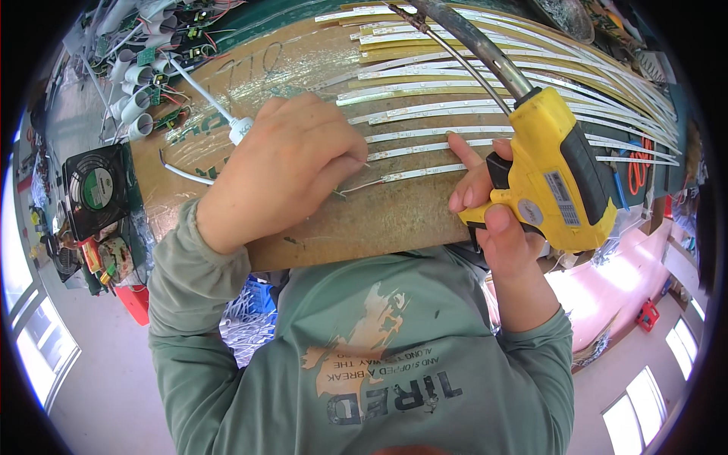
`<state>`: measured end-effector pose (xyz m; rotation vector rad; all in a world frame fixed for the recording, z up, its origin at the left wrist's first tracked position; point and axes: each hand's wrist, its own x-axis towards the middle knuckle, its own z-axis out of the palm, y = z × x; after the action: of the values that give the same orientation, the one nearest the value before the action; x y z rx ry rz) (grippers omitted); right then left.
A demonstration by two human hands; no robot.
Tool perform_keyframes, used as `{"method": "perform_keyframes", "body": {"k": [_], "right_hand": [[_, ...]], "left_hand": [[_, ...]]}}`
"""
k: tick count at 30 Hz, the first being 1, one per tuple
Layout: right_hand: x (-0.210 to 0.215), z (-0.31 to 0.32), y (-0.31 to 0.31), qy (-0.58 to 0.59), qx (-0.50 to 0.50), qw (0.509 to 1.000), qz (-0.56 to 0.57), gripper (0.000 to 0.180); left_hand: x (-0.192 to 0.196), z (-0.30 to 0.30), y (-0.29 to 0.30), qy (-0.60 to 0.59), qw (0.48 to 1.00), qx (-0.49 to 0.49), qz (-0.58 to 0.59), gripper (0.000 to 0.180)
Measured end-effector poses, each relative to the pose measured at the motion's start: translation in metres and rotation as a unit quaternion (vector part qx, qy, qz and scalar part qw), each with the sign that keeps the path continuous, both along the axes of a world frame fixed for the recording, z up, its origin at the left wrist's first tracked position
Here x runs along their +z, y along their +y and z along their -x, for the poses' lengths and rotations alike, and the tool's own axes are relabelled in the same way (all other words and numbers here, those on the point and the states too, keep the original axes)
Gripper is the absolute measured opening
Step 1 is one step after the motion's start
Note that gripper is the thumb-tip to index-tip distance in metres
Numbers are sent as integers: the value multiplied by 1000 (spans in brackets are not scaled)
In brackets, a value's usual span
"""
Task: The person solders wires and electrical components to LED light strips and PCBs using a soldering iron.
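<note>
A brown worktop (402,216) is covered by fanned light strips (440,108); a fan (97,187) is placed at left. Several strips are obscured by the yellow soldering gun (538,167), grasped by the right hand (509,254). The fingers of the left hand (292,155) are drawn together at the strip ends; whether anything is pinched cannot be told.

Left hand (296,161) arched, fingers (345,152) pinched; right hand (506,241) curled

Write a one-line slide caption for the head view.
Left hand beside white strips; right hand holding a yellow soldering gun.
</note>
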<state>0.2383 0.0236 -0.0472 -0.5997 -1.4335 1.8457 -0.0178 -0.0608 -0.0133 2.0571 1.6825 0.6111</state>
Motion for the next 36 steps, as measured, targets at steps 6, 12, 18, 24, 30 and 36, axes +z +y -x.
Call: {"method": "perform_keyframes", "body": {"k": [6,12,18,24,30,36], "right_hand": [[-4,0,0,3,-2,1000,-12,63],[1,-1,0,-4,-5,1000,-12,63],[12,-31,-11,-12,32,999,12,69],[5,-84,-43,-72,88,991,64,69],[-24,-106,-62,-182,98,978,-12,24],[-30,-101,-61,-199,128,969,-71,20]], "left_hand": [[-4,-16,-1,33,997,66,-15,7],[-6,-23,-1,95,992,78,-27,8],[-9,-22,-3,83,992,81,-43,8],[-7,-20,-2,63,994,77,-43,10],[-10,-22,-2,51,994,78,-62,10],[-8,-22,-2,63,994,77,-47,10]]}}
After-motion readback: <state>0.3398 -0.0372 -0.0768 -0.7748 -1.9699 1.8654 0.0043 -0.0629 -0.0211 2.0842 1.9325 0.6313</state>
